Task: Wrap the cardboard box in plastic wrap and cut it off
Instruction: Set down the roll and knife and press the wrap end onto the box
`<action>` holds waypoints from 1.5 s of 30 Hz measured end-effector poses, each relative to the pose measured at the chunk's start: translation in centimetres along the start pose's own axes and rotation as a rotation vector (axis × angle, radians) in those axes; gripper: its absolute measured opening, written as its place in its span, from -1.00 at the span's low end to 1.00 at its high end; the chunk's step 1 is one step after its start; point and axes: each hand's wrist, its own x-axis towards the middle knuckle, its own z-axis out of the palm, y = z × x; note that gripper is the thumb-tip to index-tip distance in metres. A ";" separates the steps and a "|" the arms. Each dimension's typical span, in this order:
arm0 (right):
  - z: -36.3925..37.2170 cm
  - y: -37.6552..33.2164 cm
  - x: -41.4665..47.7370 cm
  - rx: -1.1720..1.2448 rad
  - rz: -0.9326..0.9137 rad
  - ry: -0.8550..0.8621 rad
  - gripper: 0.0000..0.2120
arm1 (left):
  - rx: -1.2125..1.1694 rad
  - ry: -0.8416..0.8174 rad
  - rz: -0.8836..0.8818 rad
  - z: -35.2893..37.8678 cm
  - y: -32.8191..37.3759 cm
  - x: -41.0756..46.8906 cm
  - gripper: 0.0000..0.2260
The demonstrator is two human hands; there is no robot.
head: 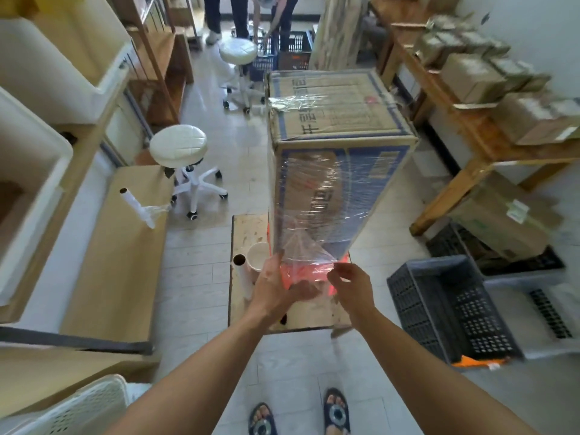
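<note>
A tall cardboard box point(335, 117) with blue print stands upright on a low wooden table point(248, 233). Clear plastic wrap point(314, 196) covers its near face and a band crosses its top. A loose sheet of wrap is pulled out from the box's lower part toward me. My left hand point(276, 287) holds the sheet's left side, fingers under the film. My right hand point(351, 281) pinches its right edge. A roll of wrap point(246, 277) with a brown core stands on the table left of my left hand, beside a white cup point(259, 255).
Two white stools point(179, 146) stand on the left and behind. A second roll point(136, 204) lies on the cardboard-covered bench at left. Black crates point(445, 309) sit on the floor at right, below a wooden shelf of boxes point(489, 76). People stand at the back.
</note>
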 end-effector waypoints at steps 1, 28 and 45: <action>-0.5 0.2 -0.1 -0.005 0.007 -0.011 -0.83 | 0.005 0.021 -0.020 0.3 0.5 0.4 -0.39; -6.5 1.7 5.1 -0.211 -0.169 -0.273 -0.35 | -0.593 0.189 -0.364 11.2 10.6 4.1 -0.95; -8.8 -1.5 10.2 -0.043 -0.149 -0.418 -0.73 | -0.239 -0.104 -0.448 9.1 14.7 8.4 -0.73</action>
